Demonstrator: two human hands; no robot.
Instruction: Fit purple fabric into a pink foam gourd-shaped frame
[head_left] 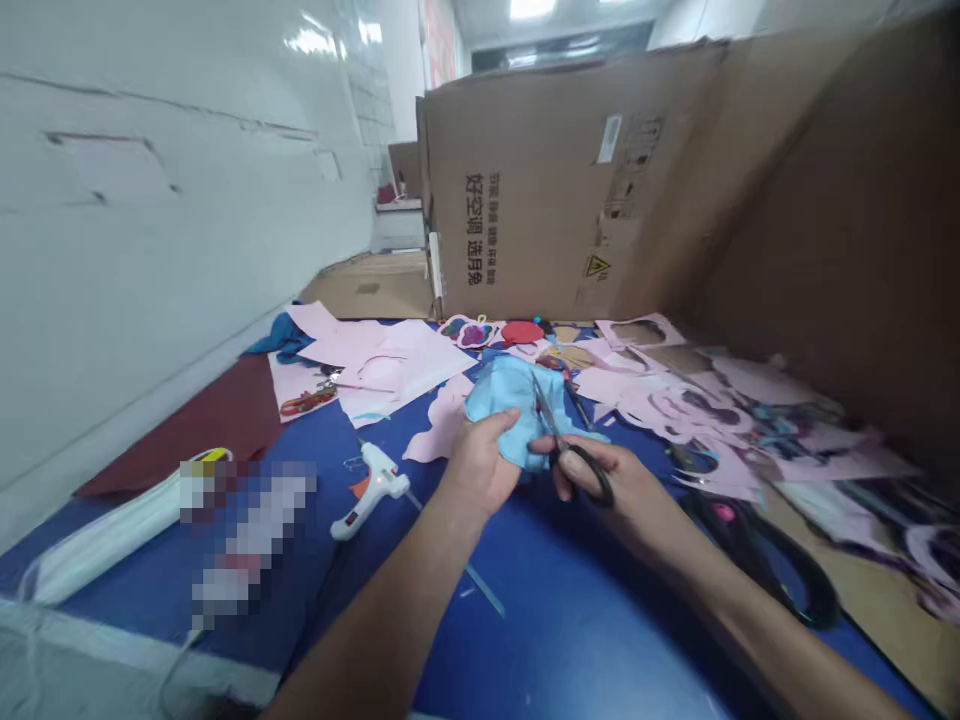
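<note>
In the middle of the head view, my left hand (484, 455) is closed on a piece of light blue fabric (499, 385), with the thumb on top. My right hand (600, 470) grips a pair of scissors (550, 415) by the black handles. The scissor blades point away from me and lie against the blue fabric. Whether they are cutting through it, I cannot tell. Beneath and left of the fabric, part of a pink paper piece (439, 420) shows. A white hot glue gun (373, 490) lies to the left of my left hand.
A large cardboard box (540, 200) walls off the back and right. Pink paper sheets (405, 365) and cut-out scraps (675, 410) cover the back and right of the blue table (525, 620). Large black-handled scissors (780, 565) lie right. A power strip (112, 545) rests at left.
</note>
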